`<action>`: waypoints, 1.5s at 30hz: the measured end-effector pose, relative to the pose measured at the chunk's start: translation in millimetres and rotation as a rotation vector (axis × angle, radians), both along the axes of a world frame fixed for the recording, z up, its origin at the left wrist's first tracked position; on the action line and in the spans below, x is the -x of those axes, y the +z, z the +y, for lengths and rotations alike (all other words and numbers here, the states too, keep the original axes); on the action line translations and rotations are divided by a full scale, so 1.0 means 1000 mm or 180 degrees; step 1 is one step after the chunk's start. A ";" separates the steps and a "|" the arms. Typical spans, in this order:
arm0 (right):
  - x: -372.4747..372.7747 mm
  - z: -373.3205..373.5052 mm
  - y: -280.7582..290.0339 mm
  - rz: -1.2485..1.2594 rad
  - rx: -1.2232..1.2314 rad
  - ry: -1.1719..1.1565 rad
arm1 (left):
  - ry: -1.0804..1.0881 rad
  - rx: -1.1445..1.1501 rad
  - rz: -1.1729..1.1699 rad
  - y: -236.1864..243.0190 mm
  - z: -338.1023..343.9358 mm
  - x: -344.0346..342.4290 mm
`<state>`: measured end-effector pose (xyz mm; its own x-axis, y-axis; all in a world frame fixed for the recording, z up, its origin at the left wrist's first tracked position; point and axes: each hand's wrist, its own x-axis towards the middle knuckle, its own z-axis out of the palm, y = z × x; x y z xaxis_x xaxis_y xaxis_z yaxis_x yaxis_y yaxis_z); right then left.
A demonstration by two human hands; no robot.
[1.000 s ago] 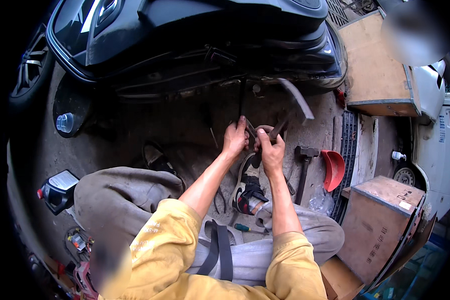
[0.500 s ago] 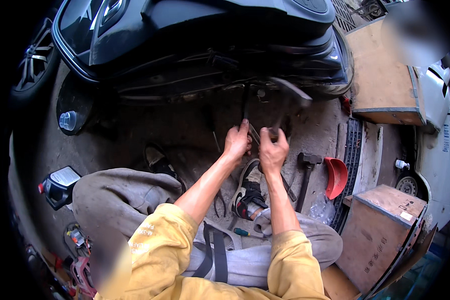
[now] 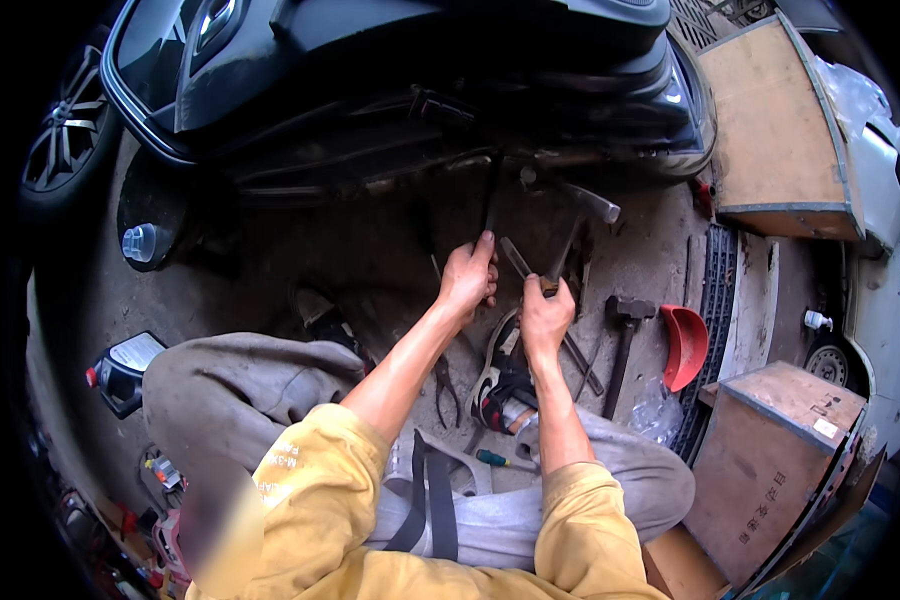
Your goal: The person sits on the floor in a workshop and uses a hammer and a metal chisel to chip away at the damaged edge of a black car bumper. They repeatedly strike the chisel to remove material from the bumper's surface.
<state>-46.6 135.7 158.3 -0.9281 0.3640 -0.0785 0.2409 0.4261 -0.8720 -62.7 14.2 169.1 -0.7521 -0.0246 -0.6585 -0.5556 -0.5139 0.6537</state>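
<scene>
My left hand [image 3: 468, 277] is closed on a dark narrow bar [image 3: 490, 200] that reaches up to the lower edge of a black car door [image 3: 370, 60]. My right hand [image 3: 548, 311] grips a hammer [image 3: 594, 205] by its handle, its head raised to the right of the bar and near the door's edge; a flat metal strip [image 3: 513, 257] also sticks out of that grip toward the upper left. Below, between my legs, lie pliers [image 3: 446, 390] and a green-handled screwdriver [image 3: 492, 458]. A sledgehammer [image 3: 628, 312] rests on the floor at right, beside a red curved piece [image 3: 684, 345].
A wheel [image 3: 68, 125] stands far left, above a black jug [image 3: 122, 372]. Wooden boxes [image 3: 778, 130] [image 3: 765, 460] sit at right, with a black grille strip [image 3: 700, 370] between them and a white vehicle [image 3: 885, 300] behind. A clear container [image 3: 140, 240] is upper left.
My right hand has moved slightly right and down, away from my left hand, and the hammer head has dropped a little. My left hand stays on the bar.
</scene>
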 end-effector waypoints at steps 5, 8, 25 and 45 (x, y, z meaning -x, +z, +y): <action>-0.008 0.001 0.005 0.0253 -0.0025 0.0077 | -0.0224 0.0380 0.0085 -0.037 0.000 -0.035; -0.009 -0.011 0.011 0.0191 0.0123 0.0094 | -0.0372 0.0695 -0.0154 -0.073 -0.015 -0.069; 0.039 -0.054 -0.072 -0.0173 0.0475 0.0218 | -0.0011 0.5135 0.3910 0.117 -0.089 0.083; 0.045 -0.058 -0.124 -0.0028 0.0772 0.0453 | -0.1036 0.5992 0.3826 0.149 -0.168 0.181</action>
